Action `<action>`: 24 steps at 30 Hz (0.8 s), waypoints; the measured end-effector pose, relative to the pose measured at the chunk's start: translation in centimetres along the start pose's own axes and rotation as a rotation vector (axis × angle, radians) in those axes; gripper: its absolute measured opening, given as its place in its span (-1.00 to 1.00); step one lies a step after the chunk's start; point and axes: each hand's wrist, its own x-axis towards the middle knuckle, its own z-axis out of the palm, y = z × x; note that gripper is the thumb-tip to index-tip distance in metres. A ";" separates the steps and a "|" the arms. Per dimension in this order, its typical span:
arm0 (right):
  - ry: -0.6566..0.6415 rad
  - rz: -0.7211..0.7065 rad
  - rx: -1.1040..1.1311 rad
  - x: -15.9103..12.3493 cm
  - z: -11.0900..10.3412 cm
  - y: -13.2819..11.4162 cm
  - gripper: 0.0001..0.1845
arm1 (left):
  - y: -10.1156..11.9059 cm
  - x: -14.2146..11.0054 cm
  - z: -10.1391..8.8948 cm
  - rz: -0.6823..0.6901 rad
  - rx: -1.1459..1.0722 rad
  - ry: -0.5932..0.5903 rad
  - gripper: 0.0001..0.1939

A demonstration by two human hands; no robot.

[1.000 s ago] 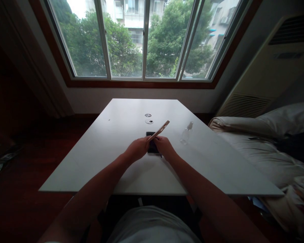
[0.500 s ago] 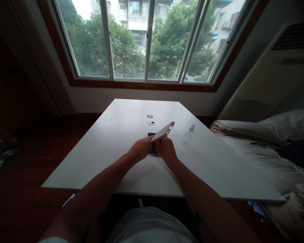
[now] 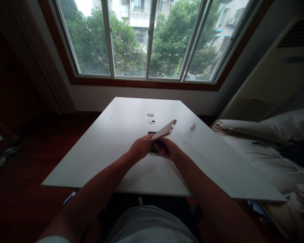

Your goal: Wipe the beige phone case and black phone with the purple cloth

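Two bare hands meet at the middle of the frame, above a white table. The left hand pinches the lower end of a pale, flat case, which tilts up toward the right and has cutouts along its raised end. The right hand is curled around a small dark item, just under the case; its exact shape is too dim to tell. Below both hands, partly covered by them, a dark flat device lies on the table. A clear spray bottle is right of centre, apart from the hands. Two round discs sit beyond the device, near the table's far end. A window spans the top of the frame, and pale bedding fills the right side.
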 end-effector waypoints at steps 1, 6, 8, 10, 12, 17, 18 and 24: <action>-0.003 -0.005 0.022 0.0 0.3 -0.1 -0.65 | 0.1 0.1 -0.1 -0.020 -0.021 0.019 -0.64; 0.290 -0.307 -0.051 0.4 1.0 0.2 -0.75 | -0.1 0.6 -0.3 -0.089 -0.001 0.109 -0.57; 0.400 -0.356 -0.106 0.7 0.7 0.5 -0.70 | -0.4 0.7 -0.2 -0.118 0.006 0.120 -0.56; 0.483 -0.385 -0.153 1.1 0.2 0.7 -0.62 | -0.5 0.6 -0.2 -0.134 0.004 0.127 -0.55; 0.521 -0.427 -0.182 1.3 -0.2 1.0 -0.57 | -0.5 0.6 -0.3 -0.133 0.000 0.135 -0.54; 0.492 -0.516 -0.203 1.4 -0.4 1.2 -0.58 | -0.4 0.5 -0.4 -0.129 0.002 0.142 -0.54; 0.486 -0.522 -0.210 1.3 -0.3 1.2 -0.59 | -0.5 0.5 -0.4 -0.130 0.003 0.140 -0.53; 0.383 -0.577 -0.253 0.8 0.5 0.9 -0.62 | -0.5 0.5 -0.2 -0.149 0.052 0.116 -0.54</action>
